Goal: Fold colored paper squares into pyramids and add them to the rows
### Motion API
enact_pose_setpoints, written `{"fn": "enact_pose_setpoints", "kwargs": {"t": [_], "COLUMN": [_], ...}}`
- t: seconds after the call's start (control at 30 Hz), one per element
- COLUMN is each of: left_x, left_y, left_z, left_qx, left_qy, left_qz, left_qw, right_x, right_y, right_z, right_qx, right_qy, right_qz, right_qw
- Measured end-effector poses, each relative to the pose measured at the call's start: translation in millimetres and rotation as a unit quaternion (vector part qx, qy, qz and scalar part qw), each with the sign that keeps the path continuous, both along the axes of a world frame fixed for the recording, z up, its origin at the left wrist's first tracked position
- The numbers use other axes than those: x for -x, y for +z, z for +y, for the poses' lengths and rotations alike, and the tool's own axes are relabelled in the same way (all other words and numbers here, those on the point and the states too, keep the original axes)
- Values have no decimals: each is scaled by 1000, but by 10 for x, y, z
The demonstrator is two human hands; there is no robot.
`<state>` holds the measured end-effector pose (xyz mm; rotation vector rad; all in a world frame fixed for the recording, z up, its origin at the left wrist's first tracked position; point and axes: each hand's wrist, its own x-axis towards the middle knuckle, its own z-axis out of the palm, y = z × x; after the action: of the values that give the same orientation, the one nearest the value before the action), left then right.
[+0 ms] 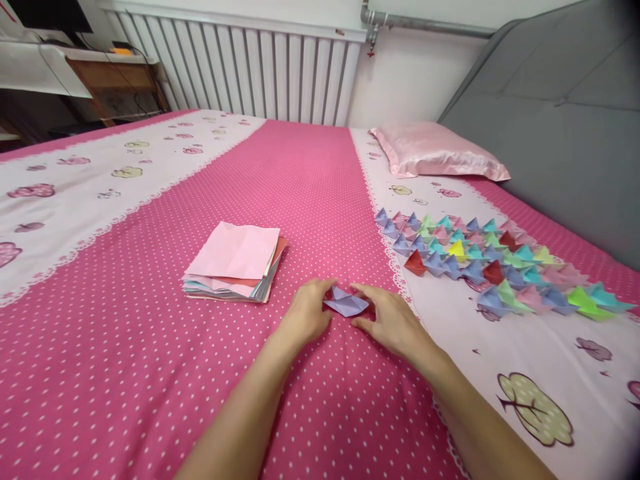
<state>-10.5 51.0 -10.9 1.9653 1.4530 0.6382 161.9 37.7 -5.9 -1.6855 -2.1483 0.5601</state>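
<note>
A small lavender folded paper piece [345,303] lies on the pink dotted bedsheet [150,373] between my hands. My left hand [306,312] pinches its left edge with curled fingers. My right hand [389,320] grips its right side, thumb and fingers closed on the paper. To the left rests a stack of square coloured paper sheets [236,263] with a pink sheet on top. To the right, several finished folded paper boats [493,265] in many colours lie in rows on the white part of the sheet.
A pink satin pillow [435,152] lies at the head of the bed beside a grey padded headboard [555,120]. A white radiator [250,67] runs along the far wall, with a wooden desk [115,80] at the far left.
</note>
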Motion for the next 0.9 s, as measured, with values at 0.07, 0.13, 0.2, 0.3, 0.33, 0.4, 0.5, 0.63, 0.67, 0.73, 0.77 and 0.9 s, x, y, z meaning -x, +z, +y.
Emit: {"fn": "enact_pose_setpoints", "kwargs": {"t": [0.07,0.13,0.2,0.3,0.33,0.4,0.5,0.63,0.67,0.73,0.77,0.9], "left_x": [-14,-21,-28,-43,-49,-60,-71,-73,-72,-70,-68,-59], "left_y": [-4,-8,-8,4,9,22,36,26,18,-1,-9,-23], "left_z": [12,25,35,36,33,25,18,33,39,48,51,48], "left_qx": [5,12,14,11,11,11,6,6,12,25,29,24], "left_qy": [-1,3,9,29,35,50,74,101,104,106,104,103], "left_qz": [-17,-39,-54,-63,-64,-67,-77,-99,-100,-98,-96,-86], "left_qw": [1000,999,998,998,997,996,994,990,989,989,990,991], "right_x": [12,16,18,29,34,45,51,40,36,31,30,33], "right_y": [-35,-48,-42,-15,-7,2,-9,-47,-55,-65,-68,-74], "right_z": [18,30,34,27,25,23,33,56,60,66,67,65], "right_qx": [-16,-28,-34,-38,-40,-44,-31,-7,-7,-13,-15,-13], "right_qy": [15,30,40,50,52,54,39,-2,-4,-4,-3,-1], "right_qz": [17,37,55,74,80,101,160,219,222,220,218,203], "right_qw": [1000,998,997,995,995,992,986,976,975,975,976,979]}}
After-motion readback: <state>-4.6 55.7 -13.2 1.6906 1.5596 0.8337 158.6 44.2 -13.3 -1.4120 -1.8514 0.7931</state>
